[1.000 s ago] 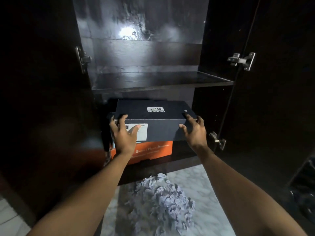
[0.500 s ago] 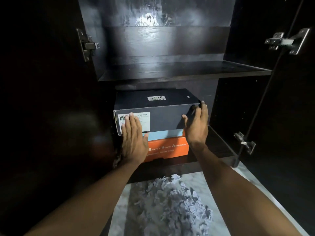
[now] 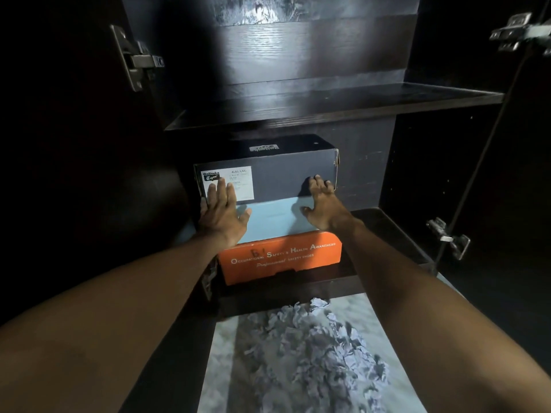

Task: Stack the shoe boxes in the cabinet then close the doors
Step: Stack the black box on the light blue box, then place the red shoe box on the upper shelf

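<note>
Head view: hands (image 3: 222,214) cover box label (image 3: 228,183).

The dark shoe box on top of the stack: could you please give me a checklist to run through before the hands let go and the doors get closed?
1. Dark shoe box rests on the light blue box: ok.
2. It is pushed back behind the orange box front: ok.
3. Left hand and right hand lie flat against the box fronts, gripping nothing: ok.
4. Clearance under the shelf: ok.
5. Orange box fully behind the cabinet's front edge: cannot tell.
6. Doors closed: not ok; the hinges stand open.
</note>
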